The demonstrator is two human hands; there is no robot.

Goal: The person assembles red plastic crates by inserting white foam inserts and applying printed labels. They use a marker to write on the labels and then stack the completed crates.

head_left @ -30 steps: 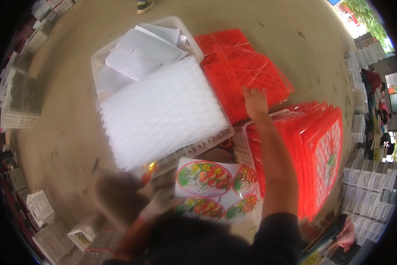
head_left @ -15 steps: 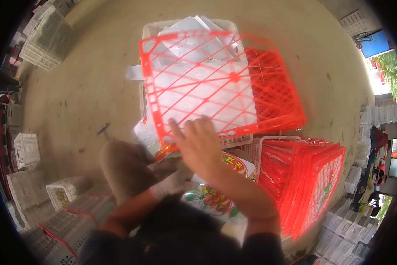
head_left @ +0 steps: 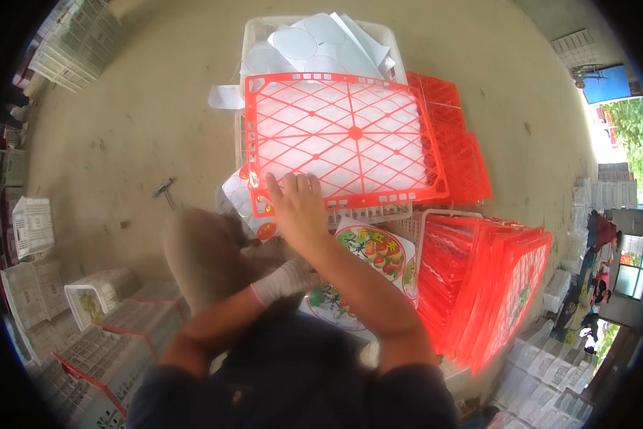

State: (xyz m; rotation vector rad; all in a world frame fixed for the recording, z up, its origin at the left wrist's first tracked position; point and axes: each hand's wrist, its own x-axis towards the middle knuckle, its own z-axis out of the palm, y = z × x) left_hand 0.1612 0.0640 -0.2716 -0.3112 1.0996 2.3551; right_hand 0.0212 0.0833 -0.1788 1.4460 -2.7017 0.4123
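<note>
My right hand [head_left: 298, 207] grips the near edge of a red plastic lattice panel [head_left: 350, 132], fingers spread on top of it. The panel lies flat over a white crate [head_left: 253, 32] lined with white foam. White paper sheets with round cut-outs [head_left: 321, 43] sit at the crate's far end. My left hand [head_left: 282, 280], wrapped in white cloth, is tucked under my right forearm near printed fruit-picture sheets [head_left: 371, 250]; its fingers are hidden.
A stack of red lattice panels [head_left: 493, 286] stands on edge at the right. More red panels [head_left: 461, 143] lie flat behind the crate. White crates [head_left: 32, 225] and red-rimmed ones [head_left: 107, 336] sit at the left. My knee [head_left: 200, 250] is bent in front.
My right hand reached to the red panels at the right, lifted one and brought it over the white crate. It now lies flat on the foam.
</note>
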